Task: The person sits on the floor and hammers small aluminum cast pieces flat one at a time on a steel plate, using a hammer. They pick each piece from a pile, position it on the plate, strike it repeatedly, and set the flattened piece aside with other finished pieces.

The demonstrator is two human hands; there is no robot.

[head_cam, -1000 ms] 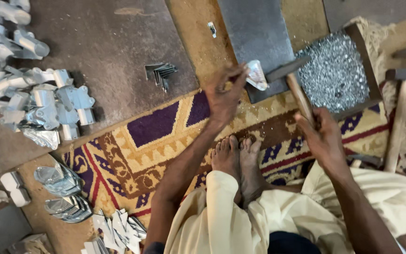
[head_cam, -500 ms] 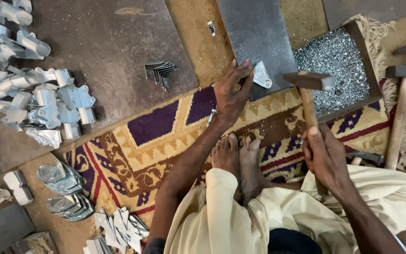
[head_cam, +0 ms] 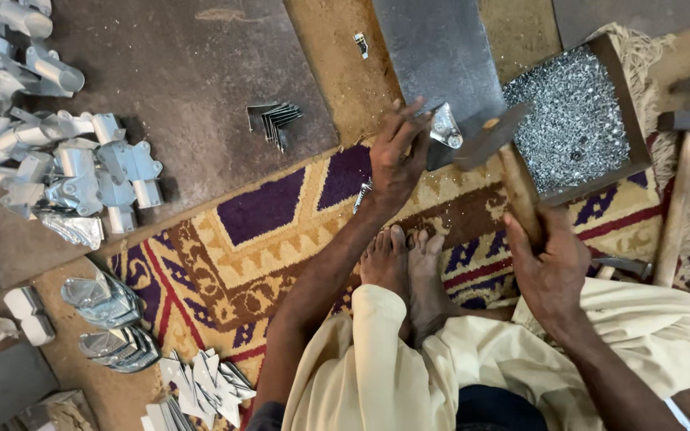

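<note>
Steel slab: a grey metal plate [head_cam: 441,56] lies flat on the floor just beyond the left hand's fingertips, serving as the striking surface — the small workpiece rests at its near edge.
Carpet: a patterned rug [head_cam: 281,231] in purple, yellow and red spreads under both forearms, with the person's bare feet [head_cam: 405,267] tucked between the two wrists.
Box of fasteners: an open wooden tray [head_cam: 628,120] heaped with small silvery bits sits just past the hammer head, to the right of the grip.
Formed brackets: a heap of bent metal clamps [head_cam: 57,160] lies well to the left of the left hand; a short stack of folded pieces [head_cam: 273,124] is nearer, still apart from it.
Hammer: the hammer [head_cam: 493,148] is now down, its head low beside the workpiece — half a second ago it was raised higher over the tray, so a blow looks just landed or about to land.
Right hand: the right hand [head_cam: 549,267] is wrapped fully closed around the wooden handle's lower end.
Left hand: the left hand [head_cam: 397,156] presses down with fingers spread, thumb and forefinger pinching the piece.
Workpiece: a small shiny metal tab [head_cam: 445,128] sits at those fingertips, on the slab, touching the hammer's side of the grip.
</note>
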